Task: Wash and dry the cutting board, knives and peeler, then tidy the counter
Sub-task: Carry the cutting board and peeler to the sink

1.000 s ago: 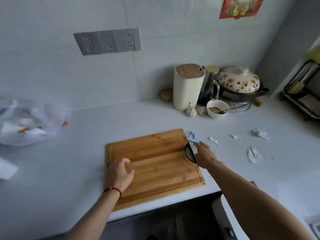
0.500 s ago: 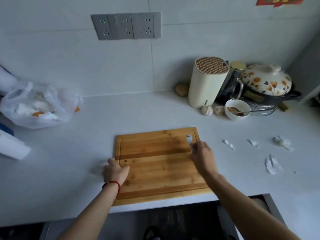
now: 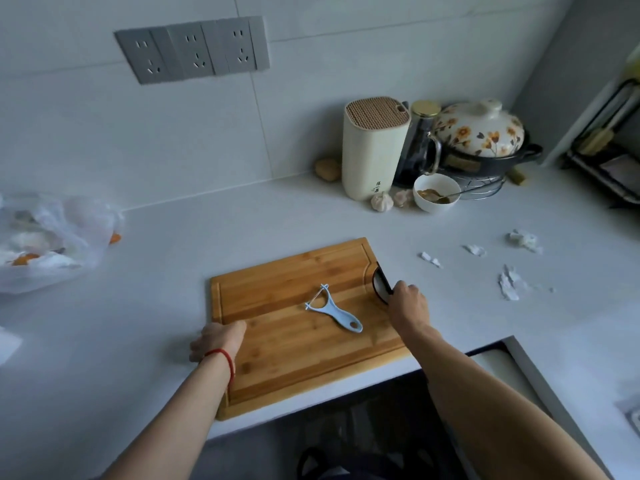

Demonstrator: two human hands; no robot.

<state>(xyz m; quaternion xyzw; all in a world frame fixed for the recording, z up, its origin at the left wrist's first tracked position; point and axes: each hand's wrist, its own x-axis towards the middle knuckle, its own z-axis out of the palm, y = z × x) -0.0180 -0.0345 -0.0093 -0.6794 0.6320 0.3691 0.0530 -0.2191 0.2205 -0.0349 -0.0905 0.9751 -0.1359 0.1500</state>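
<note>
A bamboo cutting board (image 3: 284, 355) lies on the white counter, its near edge overhanging the counter's front. A pale blue peeler (image 3: 334, 309) lies loose on the middle of the board. My left hand (image 3: 216, 341) grips the board's left edge, with a red string on the wrist. My right hand (image 3: 408, 306) holds the right edge at the dark handle cut-out (image 3: 380, 283), fingers curled into it. A cream knife block (image 3: 373, 151) stands at the back by the wall. No knives show.
Torn paper scraps (image 3: 509, 282) litter the counter to the right. A small bowl with a spoon (image 3: 437, 192), garlic bulbs (image 3: 382, 201), a floral-lidded pot (image 3: 479, 131) and a jar crowd the back right. A plastic bag (image 3: 48, 240) of scraps lies at left. A dish rack (image 3: 609, 157) sits far right.
The peeler, earlier under my right hand at the board's right edge, now lies on the board's middle. My right hand has taken the handle cut-out; my left has moved to the left edge.
</note>
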